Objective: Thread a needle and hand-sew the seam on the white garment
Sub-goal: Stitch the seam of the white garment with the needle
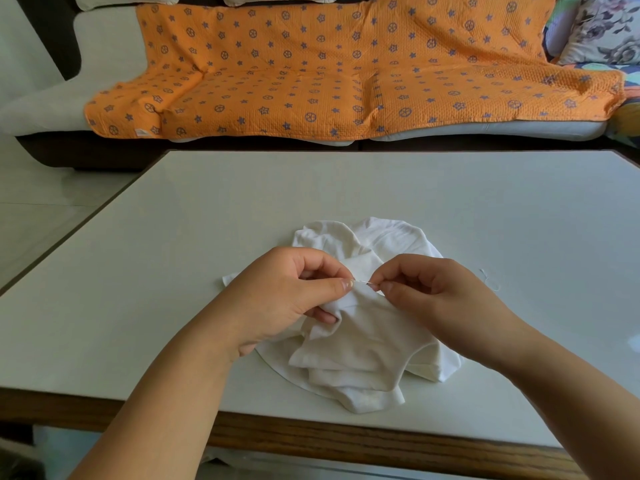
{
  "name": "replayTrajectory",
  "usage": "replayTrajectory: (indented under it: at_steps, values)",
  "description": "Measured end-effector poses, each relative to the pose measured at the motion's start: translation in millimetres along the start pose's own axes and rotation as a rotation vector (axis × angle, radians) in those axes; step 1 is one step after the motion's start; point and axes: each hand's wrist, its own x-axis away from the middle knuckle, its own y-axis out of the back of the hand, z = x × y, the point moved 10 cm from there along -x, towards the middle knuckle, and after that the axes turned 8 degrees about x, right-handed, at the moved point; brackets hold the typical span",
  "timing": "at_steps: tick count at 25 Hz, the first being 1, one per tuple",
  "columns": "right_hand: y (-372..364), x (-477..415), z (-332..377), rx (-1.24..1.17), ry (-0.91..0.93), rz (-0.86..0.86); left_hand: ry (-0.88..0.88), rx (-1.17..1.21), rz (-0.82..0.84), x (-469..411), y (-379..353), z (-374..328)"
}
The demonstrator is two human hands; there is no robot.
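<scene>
My garment (363, 341) is soft, matt white cloth, the needle (365, 282) thin bright metal. The table (346, 188) has a smooth, faintly glossy top and a wooden edge (311, 436).

Before me stands a pale, glossy rectangular table (346, 188) with a brown wooden edge. Beyond it, a cream sofa (104, 46) wears an orange quilted throw (311, 74) with blue stars; a floral cushion (602, 29) sits right, pale floor tiles (52, 209) left.

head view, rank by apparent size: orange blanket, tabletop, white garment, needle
1. tabletop
2. orange blanket: fills less of the frame, but it lies farther from the camera, so its true size against the tabletop is unsure
3. white garment
4. needle
</scene>
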Motion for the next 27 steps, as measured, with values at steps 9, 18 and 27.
replayTrajectory:
  at_steps: [9, 18, 27]
  values:
    - [-4.4, -0.2, -0.1, -0.024, 0.013, 0.03, 0.0, 0.0, 0.0, 0.7, -0.2, -0.8]
    - [-10.3, -0.9, -0.2, -0.146, 0.028, 0.078, -0.002, -0.021, 0.016, 1.0, -4.0, -0.5]
    - [-10.3, -0.7, 2.8, -0.149, 0.052, 0.053, 0.02, 0.07, 0.017, 0.4, -6.8, 1.9]
